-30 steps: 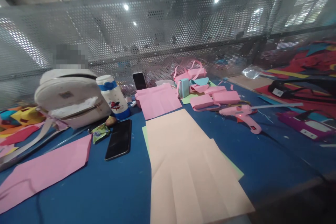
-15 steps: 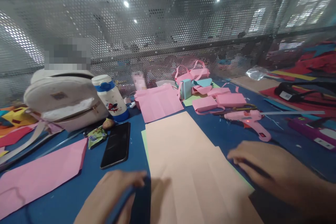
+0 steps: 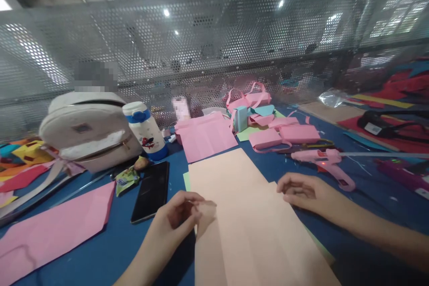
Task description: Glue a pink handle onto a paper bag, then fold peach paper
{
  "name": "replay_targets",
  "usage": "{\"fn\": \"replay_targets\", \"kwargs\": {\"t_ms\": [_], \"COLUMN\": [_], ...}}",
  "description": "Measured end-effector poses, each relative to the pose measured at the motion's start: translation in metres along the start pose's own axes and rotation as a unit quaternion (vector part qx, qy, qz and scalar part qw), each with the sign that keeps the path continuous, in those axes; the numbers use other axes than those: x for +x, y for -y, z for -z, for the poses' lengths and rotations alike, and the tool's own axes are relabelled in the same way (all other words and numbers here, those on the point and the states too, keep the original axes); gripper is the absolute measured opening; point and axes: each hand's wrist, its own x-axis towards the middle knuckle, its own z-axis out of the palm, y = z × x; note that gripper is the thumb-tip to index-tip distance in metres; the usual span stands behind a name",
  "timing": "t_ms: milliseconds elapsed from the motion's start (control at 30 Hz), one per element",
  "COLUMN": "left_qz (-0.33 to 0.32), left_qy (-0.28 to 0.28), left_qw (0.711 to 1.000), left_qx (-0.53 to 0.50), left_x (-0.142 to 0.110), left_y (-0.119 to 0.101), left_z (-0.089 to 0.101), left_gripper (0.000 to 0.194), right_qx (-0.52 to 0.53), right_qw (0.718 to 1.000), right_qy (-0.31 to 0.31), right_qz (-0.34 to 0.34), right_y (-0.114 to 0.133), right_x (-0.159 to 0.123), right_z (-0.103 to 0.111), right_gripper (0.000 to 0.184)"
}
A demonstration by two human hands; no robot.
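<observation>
A long peach paper sheet (image 3: 248,223) with fold creases lies on the blue table (image 3: 110,250), over a light green sheet (image 3: 186,181). My left hand (image 3: 177,219) pinches the peach sheet's left edge and lifts a small corner of it. My right hand (image 3: 303,192) rests at the sheet's right edge, fingers curled against the paper. A pink glue gun (image 3: 323,161) lies just beyond my right hand.
A black phone (image 3: 150,191) lies left of the sheet, by a snack wrapper (image 3: 126,179). Behind stand a white bag (image 3: 87,132) and a bottle (image 3: 145,130). Pink paper (image 3: 53,228) lies at left, pink paper bags (image 3: 268,125) at the back, a perforated metal screen (image 3: 214,53) behind.
Both hands came into view from below and reached the peach sheet. The left hand has taken hold of its left edge; the right hand has moved in to its right edge.
</observation>
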Motion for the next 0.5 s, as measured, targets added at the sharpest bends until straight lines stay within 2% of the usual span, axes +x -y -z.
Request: {"fn": "replay_targets", "kwargs": {"t_ms": [133,333,500], "left_qz": [-0.004,-0.088,-0.061], "left_qy": [-0.007,-0.034,-0.075], "left_qw": [1.0,0.993,0.995], "left_qx": [-0.015,0.065,0.018], "left_x": [0.01,0.018,0.039], "left_y": [0.006,-0.002,-0.004], "left_z": [0.002,0.006,0.004], "left_gripper": [0.022,0.024,0.027], "right_qx": [-0.011,-0.018,0.003], "right_qw": [1.0,1.0,0.998], "right_qy": [0.018,-0.001,-0.03], "right_qz": [-0.002,0.017,0.047], "right_y": [0.006,0.01,0.013], "right_x": [0.011,0.026,0.042], "right_z": [-0.005,-0.012,-0.019], "right_gripper": [0.033,0.036,0.035]}}
